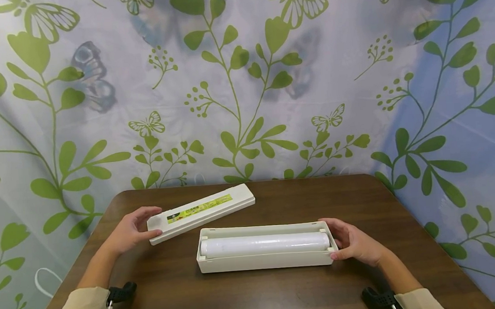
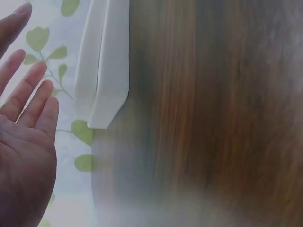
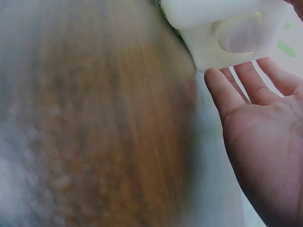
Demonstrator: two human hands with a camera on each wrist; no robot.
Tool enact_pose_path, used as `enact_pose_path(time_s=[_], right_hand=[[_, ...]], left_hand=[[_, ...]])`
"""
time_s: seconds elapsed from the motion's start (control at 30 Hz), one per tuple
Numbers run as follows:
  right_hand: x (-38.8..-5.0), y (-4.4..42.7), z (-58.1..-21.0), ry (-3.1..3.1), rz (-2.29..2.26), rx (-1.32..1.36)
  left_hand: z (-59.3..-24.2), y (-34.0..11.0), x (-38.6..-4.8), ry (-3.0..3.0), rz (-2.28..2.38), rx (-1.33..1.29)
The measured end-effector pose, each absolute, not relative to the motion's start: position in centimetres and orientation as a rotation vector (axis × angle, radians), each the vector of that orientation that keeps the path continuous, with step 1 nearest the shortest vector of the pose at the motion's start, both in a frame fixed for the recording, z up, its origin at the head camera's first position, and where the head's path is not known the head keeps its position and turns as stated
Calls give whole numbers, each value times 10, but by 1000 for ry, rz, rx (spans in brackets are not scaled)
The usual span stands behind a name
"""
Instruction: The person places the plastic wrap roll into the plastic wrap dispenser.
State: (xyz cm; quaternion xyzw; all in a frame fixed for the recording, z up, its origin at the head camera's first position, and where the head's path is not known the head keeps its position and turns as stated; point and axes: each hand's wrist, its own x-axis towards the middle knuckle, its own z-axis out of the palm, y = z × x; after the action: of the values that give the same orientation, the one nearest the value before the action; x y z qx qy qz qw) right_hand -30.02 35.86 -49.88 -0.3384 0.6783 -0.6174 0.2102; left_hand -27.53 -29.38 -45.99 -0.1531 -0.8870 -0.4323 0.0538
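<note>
A long white cling film dispenser box [image 1: 264,262] lies on the table with its top off. Inside it rests a roll of cling film [image 1: 265,245]. My right hand [image 1: 361,245] holds the box's right end, thumb at the front corner and fingers toward the back; in the right wrist view, fingertips [image 3: 213,75] meet the end wall of the box [image 3: 203,45]. The white lid [image 1: 208,211], with a green and yellow label, lies slantwise behind and left. My left hand [image 1: 127,232] is around its left end, and in the left wrist view its straight fingers stand apart from the lid [image 2: 111,71].
The brown wooden table [image 1: 259,299] has rounded far corners. Behind it hangs a curtain [image 1: 243,101] with green leaves and butterflies. Black straps [image 1: 120,293] sit on both wrists. A white cord loop [image 1: 44,284] hangs past the left edge.
</note>
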Motion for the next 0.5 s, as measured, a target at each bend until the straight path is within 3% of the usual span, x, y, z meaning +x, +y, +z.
enact_pose_path(time_s=[0.5], right_hand=[[-301, 359, -498, 1879, -1713, -921]], left_hand=[[-465, -304, -289, -2860, -1176, -416]])
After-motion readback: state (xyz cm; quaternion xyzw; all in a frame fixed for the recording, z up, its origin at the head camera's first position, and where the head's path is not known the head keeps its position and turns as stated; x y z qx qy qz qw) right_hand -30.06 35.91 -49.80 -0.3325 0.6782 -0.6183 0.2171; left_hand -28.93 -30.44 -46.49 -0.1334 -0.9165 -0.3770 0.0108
